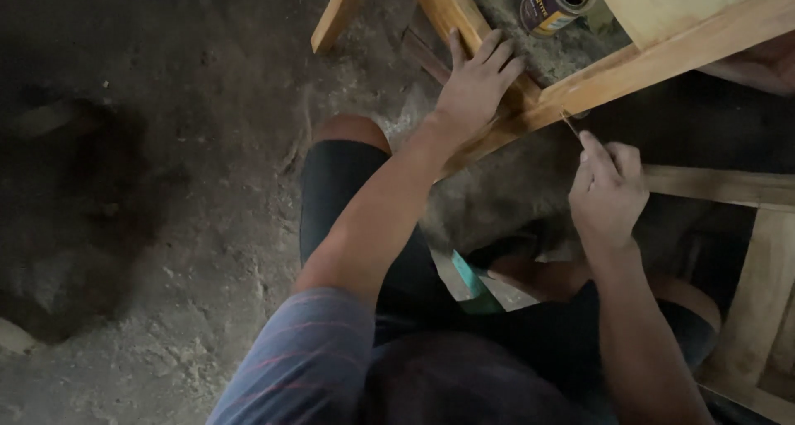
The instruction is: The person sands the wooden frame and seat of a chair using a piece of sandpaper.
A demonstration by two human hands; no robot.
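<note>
Mostly the scene sits in shadow, so a good deal is hard to read. The wooden frame [654, 65], pale and smooth-planed with a yellowish tone, is cut off at the top and right edges; only a long rail, 2 slanting legs and part of a flat panel show, and what kind of furniture it belongs to cannot be told. More pale rails run off the right side lower down, equally cropped.

The left hand [479, 85] lies flat on the frame where a slanting leg meets the long rail, fingers spread apart and palm pressed on the wood, gripping nothing. The right hand [609, 191] is just below the rail, fingers pinched together on a thin stick-like tool [571, 125] whose tip touches the underside edge of the rail. The tool is too slim and dim to say whether it is a brush, a blade or a sliver of wood.

A small round can [553, 2], dark with a yellow band and its top open, lies on the ground between the legs, just beyond the left hand; its contents are black and unreadable. The ground [190, 226] is rough, packed earth, grey-brown, scattered with pale chips and dust. At the far left it sinks into a dark patch where nothing can be made out.

The person's knees, in dark shorts, and a striped sleeve fill the lower middle. A teal strip [469, 274] shows between the legs, mostly hidden.
</note>
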